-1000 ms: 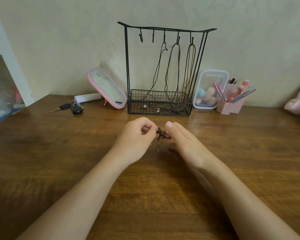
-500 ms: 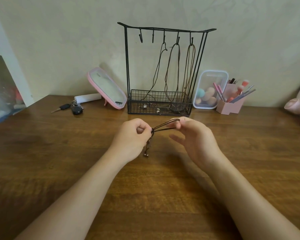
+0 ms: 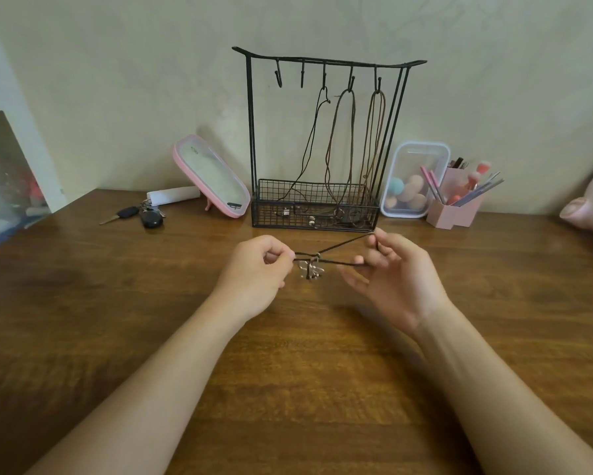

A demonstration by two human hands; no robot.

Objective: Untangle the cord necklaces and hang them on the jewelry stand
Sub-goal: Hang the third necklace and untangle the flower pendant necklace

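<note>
A dark cord necklace [image 3: 336,254] is stretched between my hands above the wooden desk, a small metal pendant [image 3: 310,268] dangling from it. My left hand [image 3: 257,269] pinches one end of the cord. My right hand [image 3: 392,269] holds the loop open, thumb and fingers hooked into the cord. Behind them stands the black wire jewelry stand [image 3: 252,132] with several hooks. Three cord necklaces [image 3: 346,138] hang from its right hooks into the wire basket [image 3: 314,210]; the two left hooks are bare.
A pink mirror [image 3: 209,176] leans left of the stand, with keys [image 3: 141,216] and a white tube [image 3: 173,194] beside it. A clear box of sponges [image 3: 413,180] and a pink holder of brushes [image 3: 459,204] stand to the right. A pink object [image 3: 589,207] sits far right.
The bunched cord has been pulled out into a long loop. My right hand moved right and up, spreading the cord, and the pendant now hangs free between my hands.
</note>
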